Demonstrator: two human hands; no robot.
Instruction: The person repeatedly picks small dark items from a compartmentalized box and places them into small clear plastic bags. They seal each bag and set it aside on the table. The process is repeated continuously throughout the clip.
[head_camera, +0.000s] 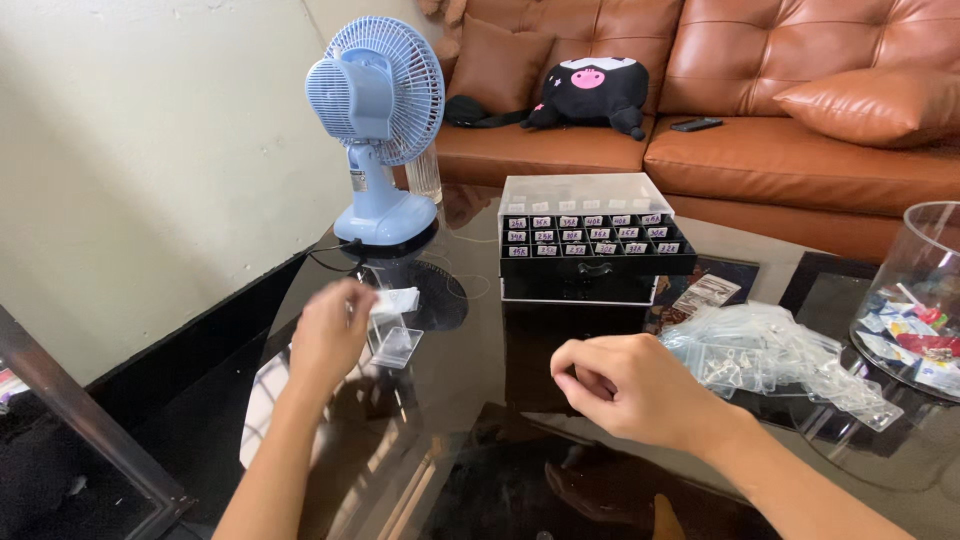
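My left hand (328, 335) is raised over the dark glass table (480, 440), fingers closed on a small clear plastic piece (395, 300) that is blurred. Just below it a small clear plastic box (396, 346) rests on the glass. My right hand (625, 385) lies on the table near the middle with its fingers curled in; whether it pinches something tiny I cannot tell. Right of that hand lies a heap of small clear plastic bags (770, 355). Behind both hands stands a black organiser case (590, 245) with a clear lid and rows of small labelled compartments.
A light blue desk fan (378, 120) stands at the table's back left, its cord trailing on the glass. A clear round container (915, 300) with colourful bits sits at the right edge. Behind is a brown leather sofa (760, 140) with a black plush toy (592, 90).
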